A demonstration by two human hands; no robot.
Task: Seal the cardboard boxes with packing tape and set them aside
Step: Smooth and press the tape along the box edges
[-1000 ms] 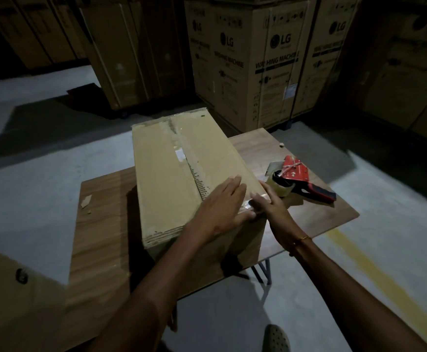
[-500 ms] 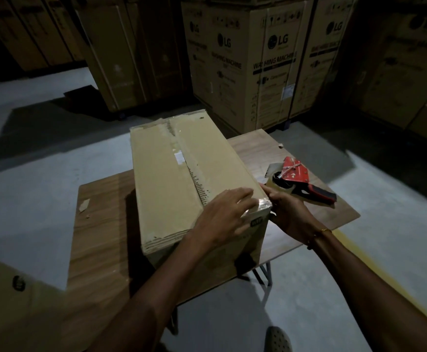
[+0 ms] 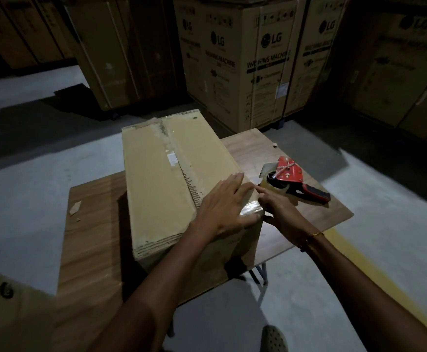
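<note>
Left hand (image 3: 224,208) (fingers spread) presses tape (image 3: 251,208) onto box (image 3: 156,189); right hand (image 3: 282,212) fingers press its side.

This is a warehouse or appliance storeroom, dimly lit, with a bare grey concrete floor (image 3: 29,189) carrying a painted yellow line (image 3: 359,260). Along the back stand tall cardboard cartons (image 3: 265,72) printed "LG" and "WASHING MACHINE", set close together in a row, with more plain brown cartons (image 3: 121,54) in the shadows to the left. A small wooden table (image 3: 90,240) serves as a packing station in the open floor, holding a cardboard box (image 3: 161,189) and a red tape dispenser (image 3: 291,179).
</note>
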